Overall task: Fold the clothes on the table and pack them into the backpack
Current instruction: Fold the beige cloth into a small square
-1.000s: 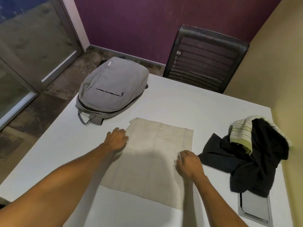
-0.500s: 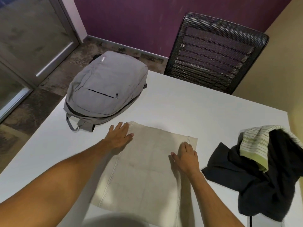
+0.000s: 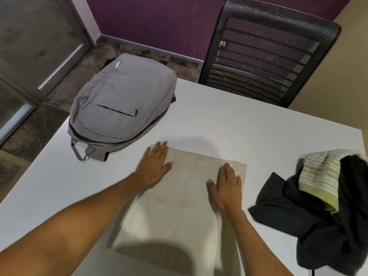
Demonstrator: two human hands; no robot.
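Observation:
A beige folded cloth lies flat on the white table in front of me. My left hand rests flat, fingers extended, on its far left corner. My right hand lies flat on its far right edge. A grey backpack lies closed on the table's far left corner, front pocket up. At the right edge sits a heap of dark clothing with a green-striped white cloth draped on top.
A black mesh chair stands behind the table's far side. A purple wall is at the back and a tan wall on the right. A glass door and patterned floor lie to the left, beyond the table's left edge.
Both hands went from curled at the cloth's sides to flat palms, and slid forward to its far corners. The view has shifted closer and lower.

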